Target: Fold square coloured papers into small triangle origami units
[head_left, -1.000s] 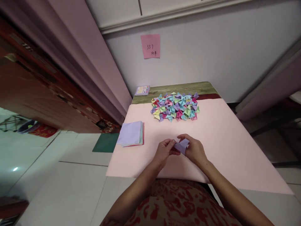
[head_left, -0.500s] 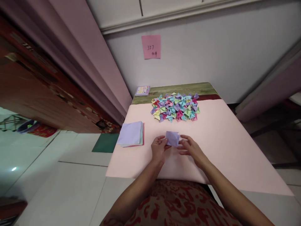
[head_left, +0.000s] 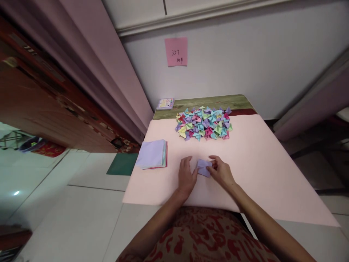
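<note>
From the head view, I see the folded purple paper (head_left: 203,172) between both hands, on or just over the pink cover (head_left: 272,171) (can't tell which). The right hand (head_left: 223,174) pinches its right edge; the left hand (head_left: 187,179) is spread, thumb at the paper, so a loose hold might skew the crease. A floor bin (head_left: 24,146) holds something greenish (head_left: 33,144), unclear.

Paper stack (head_left: 151,153) left of left hand (head_left: 187,177)
</note>
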A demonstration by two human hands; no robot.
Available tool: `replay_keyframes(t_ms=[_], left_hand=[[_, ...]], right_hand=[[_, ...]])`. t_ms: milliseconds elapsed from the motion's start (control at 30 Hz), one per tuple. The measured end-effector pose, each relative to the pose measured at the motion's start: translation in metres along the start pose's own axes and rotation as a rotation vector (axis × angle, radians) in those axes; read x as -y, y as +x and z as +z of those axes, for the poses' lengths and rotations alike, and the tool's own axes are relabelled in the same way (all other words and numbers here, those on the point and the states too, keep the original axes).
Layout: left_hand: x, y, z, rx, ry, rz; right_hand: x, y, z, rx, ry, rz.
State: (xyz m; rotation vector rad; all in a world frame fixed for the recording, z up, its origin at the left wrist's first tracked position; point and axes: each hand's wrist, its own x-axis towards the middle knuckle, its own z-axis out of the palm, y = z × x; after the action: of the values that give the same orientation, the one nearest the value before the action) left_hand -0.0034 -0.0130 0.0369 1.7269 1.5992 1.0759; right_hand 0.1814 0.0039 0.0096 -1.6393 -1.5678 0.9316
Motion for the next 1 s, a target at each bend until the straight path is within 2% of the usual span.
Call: replay_keyframes(t_ms=[100, 167, 233, 367, 533, 667, 800, 900, 1000], left_hand=[[0.005, 0.002, 0.004, 0.174, 0.137, 0.217], [0.007, 0.001, 0.010, 0.265, 0.225, 0.292], [0.009, -0.003, 0.015, 0.302, 0.304, 0.334], [0.012, -0.006, 0.018, 0.296, 0.295, 0.343], [0.015, -0.001, 0.017, 0.208, 0.174, 0.144], [0.017, 0.001, 0.018, 0.147, 0.133, 0.062], [0.018, 0.001, 0.018, 0.153, 0.117, 0.132], [0.019, -0.001, 0.013, 0.170, 0.185, 0.264], [0.019, -0.004, 0.008, 0.247, 0.271, 0.405]], right_hand=[[0.002, -0.008, 0.003, -0.046, -0.175, -0.103], [0.002, -0.012, 0.004, -0.075, -0.237, -0.159], [0.000, -0.014, 0.003, -0.080, -0.263, -0.194], [-0.003, -0.010, 0.000, -0.031, -0.284, -0.187], [0.000, -0.001, -0.004, 0.039, -0.289, -0.131], [-0.001, -0.001, -0.005, -0.008, -0.195, -0.144], [-0.009, -0.006, -0.008, -0.007, -0.070, -0.204], [-0.012, -0.011, -0.013, 0.047, -0.072, -0.251], [-0.007, -0.013, -0.021, 0.101, -0.131, -0.291]])
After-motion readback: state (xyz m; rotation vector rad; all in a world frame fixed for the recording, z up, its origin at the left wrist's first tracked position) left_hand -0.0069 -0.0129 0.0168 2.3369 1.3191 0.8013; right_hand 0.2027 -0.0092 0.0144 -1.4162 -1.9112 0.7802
